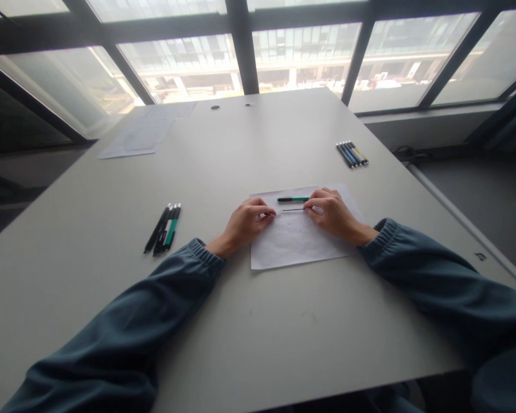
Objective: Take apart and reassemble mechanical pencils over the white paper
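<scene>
Over a white sheet of paper [298, 249] with faint marks, my right hand [330, 211] pinches a thin dark pen refill [293, 209], which points left. Facing it, my left hand [247, 221] is closed, thumb and finger together on a small dark piece with a pale tip [272, 214]; its kind is too small to make out. A short gap separates this piece from the refill's end. Just beyond the refill lies a green and black pen body [293, 199] on the paper, its right end hidden by my right hand.
Several black, white and green pens [163, 229] lie in a group on the white table [223, 321] at left. Another row of pens [352, 154] is at the far right. Loose paper sheets [137, 135] lie at the back left, before the windows.
</scene>
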A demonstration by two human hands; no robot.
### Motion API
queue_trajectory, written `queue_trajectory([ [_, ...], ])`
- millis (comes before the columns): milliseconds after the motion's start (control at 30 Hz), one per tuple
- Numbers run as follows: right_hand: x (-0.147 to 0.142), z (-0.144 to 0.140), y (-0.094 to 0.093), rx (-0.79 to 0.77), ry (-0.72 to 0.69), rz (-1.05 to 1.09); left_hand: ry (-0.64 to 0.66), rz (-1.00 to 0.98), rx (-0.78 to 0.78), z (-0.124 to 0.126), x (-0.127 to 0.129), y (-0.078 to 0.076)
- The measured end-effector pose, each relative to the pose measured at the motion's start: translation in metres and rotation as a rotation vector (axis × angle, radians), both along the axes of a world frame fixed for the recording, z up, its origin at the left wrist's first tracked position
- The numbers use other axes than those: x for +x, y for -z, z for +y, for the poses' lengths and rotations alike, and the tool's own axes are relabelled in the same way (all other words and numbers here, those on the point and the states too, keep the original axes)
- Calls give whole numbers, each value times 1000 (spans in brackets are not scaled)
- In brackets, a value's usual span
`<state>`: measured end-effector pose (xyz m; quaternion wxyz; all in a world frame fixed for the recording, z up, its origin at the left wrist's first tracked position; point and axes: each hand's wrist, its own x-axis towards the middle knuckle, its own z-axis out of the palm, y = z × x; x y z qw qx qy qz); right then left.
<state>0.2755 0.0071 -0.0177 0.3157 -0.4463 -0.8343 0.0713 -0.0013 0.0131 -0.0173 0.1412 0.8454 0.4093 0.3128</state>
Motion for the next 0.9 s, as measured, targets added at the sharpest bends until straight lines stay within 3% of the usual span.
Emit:
queue_trajectory([
  [500,0,-1,0,-28,3,-2,-114,-33,7,1,0,-4],
  [900,-1,-2,-4,7,64,22,-116,-4,-20,-3,0,-8],
])
